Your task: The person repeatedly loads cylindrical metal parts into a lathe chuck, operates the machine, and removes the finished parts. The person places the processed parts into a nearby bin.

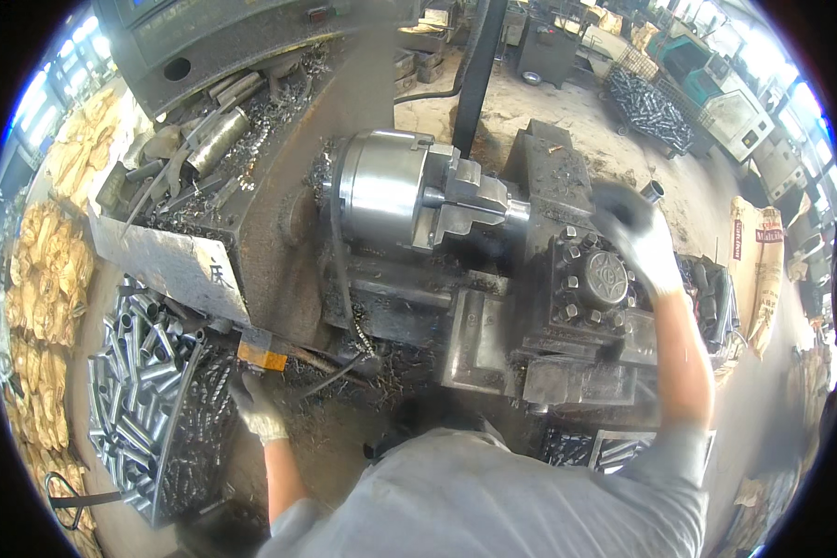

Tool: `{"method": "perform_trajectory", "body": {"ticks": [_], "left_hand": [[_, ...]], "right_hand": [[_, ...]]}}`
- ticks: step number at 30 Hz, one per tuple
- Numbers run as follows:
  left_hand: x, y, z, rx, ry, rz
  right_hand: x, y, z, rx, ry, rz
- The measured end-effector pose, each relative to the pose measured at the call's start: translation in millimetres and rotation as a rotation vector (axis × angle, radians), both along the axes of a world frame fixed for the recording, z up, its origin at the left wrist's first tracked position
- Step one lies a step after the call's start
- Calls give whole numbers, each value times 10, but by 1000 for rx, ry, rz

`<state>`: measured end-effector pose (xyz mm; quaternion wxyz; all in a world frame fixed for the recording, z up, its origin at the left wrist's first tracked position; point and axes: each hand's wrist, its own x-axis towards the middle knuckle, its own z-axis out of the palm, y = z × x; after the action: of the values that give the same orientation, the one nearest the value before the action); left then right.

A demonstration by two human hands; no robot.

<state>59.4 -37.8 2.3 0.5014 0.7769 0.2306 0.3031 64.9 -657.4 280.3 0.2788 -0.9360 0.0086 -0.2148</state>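
Two gloved hands work at a lathe, and the chuck (386, 191) in the middle serves as the landmark. Far to the left of the chuck and lower, a metal bin (179, 456) holds many short shiny tubes (135, 372). Just right of this bin, still left of and below the chuck, the left hand (256, 409) in a pale glove is closed around a dark lever whose orange-yellow block (260, 354) shows just above the fingers. The fingers are curled tight, so the grip is narrow and it holds this lever. Left of the chuck and higher, a tray full of dark metal shavings (251, 121) carries a loose steel cylinder (216, 138). The chuck itself is bright steel, and its stepped jaws close on a short workpiece (516, 212) at its right side. Right of the chuck stands the black tool post (600, 284) with many bolts. Above it, the right hand (637, 237) is blurred. A dark tube end (653, 191) shows just beside its fingertips, but I cannot tell if the hand holds it.
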Motion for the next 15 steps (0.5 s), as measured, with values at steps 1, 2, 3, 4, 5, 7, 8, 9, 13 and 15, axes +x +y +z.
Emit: {"method": "perform_trajectory", "body": {"ticks": [1, 2, 3, 4, 5, 7, 8, 9, 13, 15], "left_hand": [[22, -116, 273, 276, -59, 3], [51, -258, 585, 500, -55, 47], [139, -434, 913, 605, -351, -109], [274, -635, 1266, 695, -621, -244], [402, -870, 1608, 774, -683, -271], [827, -1392, 2237, 893, -740, -405], [1094, -1666, 2490, 916, -484, -495], [1419, -1910, 2724, 889, -569, -547], [2659, -2562, 3294, 1087, -172, -398], [3060, -2680, 3467, 1059, 63, -380]], "right_hand": [[-327, 114, 30, -12, -69, -40], [-661, 253, 32, 156, -70, -72], [-881, 376, 7, 121, -154, -29], [-1082, 495, -44, 219, -120, -90], [-1247, 574, -84, 278, -59, -127], [-1422, 637, -216, 373, -45, -111], [-1460, 612, -292, 408, -49, -104], [-1504, 567, -375, 424, -43, -98], [-1818, 292, -685, 480, -49, -164], [-2118, 234, -827, 623, 5, -256]]}}
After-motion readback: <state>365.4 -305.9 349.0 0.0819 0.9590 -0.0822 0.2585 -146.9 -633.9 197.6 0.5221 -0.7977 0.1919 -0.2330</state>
